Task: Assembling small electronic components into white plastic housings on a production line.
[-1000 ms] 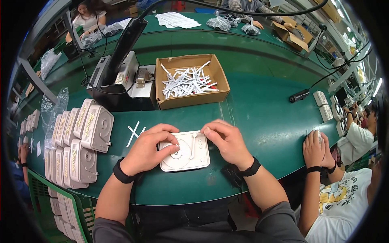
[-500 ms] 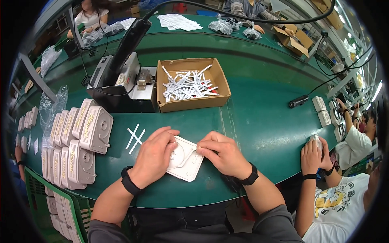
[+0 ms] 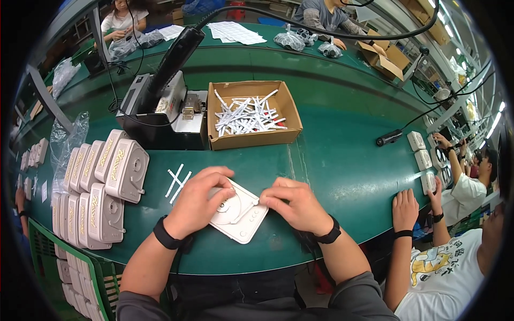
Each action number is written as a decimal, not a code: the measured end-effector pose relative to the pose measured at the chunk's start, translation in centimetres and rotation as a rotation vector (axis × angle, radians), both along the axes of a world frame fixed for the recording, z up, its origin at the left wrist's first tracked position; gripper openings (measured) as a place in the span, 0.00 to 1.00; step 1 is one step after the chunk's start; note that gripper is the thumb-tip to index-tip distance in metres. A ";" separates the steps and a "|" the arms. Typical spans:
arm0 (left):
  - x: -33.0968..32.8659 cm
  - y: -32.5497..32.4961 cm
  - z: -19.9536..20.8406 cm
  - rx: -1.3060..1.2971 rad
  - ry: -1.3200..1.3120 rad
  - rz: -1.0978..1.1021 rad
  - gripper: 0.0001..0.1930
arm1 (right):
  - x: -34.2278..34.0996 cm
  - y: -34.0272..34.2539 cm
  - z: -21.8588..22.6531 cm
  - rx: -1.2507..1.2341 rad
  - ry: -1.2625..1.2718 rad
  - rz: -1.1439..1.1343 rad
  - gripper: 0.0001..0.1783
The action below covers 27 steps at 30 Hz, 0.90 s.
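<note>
A white plastic turntable-shaped casing (image 3: 247, 227), with a round recess and a slim arm, lies tilted on the green bench in front of me. My left hand (image 3: 199, 199) grips it by its left side, thumb over the round recess. At the upper right corner, by the arm's end, my right hand (image 3: 292, 203) is closed in a pinch. Whatever lies between those fingertips is hidden. Several white paper strips (image 3: 174, 183) lie crossed on the bench just beyond my left hand.
A cardboard box (image 3: 257, 140) of white strips stands ahead, beside a black-and-grey machine (image 3: 160, 131). Stacked white casings (image 3: 128, 168) rise at left above a green crate (image 3: 101, 267). A black cable-mounted tool (image 3: 389, 137) hangs at right. A co-worker's hands (image 3: 405, 208) are at the right edge.
The casing has shifted slightly left and toward me, with my left hand; more of its recess shows. My right hand keeps its pinch. At right, the co-worker's casing has moved to the row.
</note>
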State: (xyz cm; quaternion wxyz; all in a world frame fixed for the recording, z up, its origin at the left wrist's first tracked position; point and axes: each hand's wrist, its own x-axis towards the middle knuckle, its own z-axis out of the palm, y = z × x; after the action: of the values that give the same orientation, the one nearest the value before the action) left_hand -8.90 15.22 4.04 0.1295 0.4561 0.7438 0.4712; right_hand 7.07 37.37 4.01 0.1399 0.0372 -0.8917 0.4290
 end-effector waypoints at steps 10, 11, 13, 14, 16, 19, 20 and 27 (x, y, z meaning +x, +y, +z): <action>-0.9 -0.6 0.2 -0.074 -0.125 -0.005 0.08 | -0.6 0.6 -0.8 -0.401 -0.255 -0.214 0.12; -0.6 -0.5 0.2 -0.071 -0.109 0.012 0.08 | -0.6 0.5 -0.8 -0.410 -0.243 -0.213 0.12; -0.1 -0.5 0.2 -0.040 -0.018 0.041 0.07 | -0.8 0.4 -0.6 -0.379 -0.227 -0.199 0.13; 0.2 -0.5 0.2 -0.010 0.072 0.075 0.07 | -0.9 0.2 -0.4 -0.349 -0.212 -0.181 0.13; 0.7 -0.4 0.0 0.020 0.164 0.105 0.07 | -0.9 0.3 -0.4 -0.320 -0.195 -0.166 0.14; 1.3 0.1 -0.2 0.039 0.422 0.135 0.06 | -0.7 0.5 -0.7 -0.256 -0.140 -0.145 0.12; 1.5 0.2 -0.1 0.038 0.422 0.135 0.06 | -0.7 0.4 -0.7 -0.257 -0.141 -0.144 0.12; 2.0 0.5 0.0 0.113 0.125 -0.063 0.04 | -0.6 -0.3 0.0 -0.111 0.008 -0.056 0.08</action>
State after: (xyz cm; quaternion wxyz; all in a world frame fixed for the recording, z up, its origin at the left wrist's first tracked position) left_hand -6.88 15.76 4.07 0.0719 0.5144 0.7079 0.4787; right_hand 6.50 37.05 4.05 0.1575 0.0062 -0.8667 0.4733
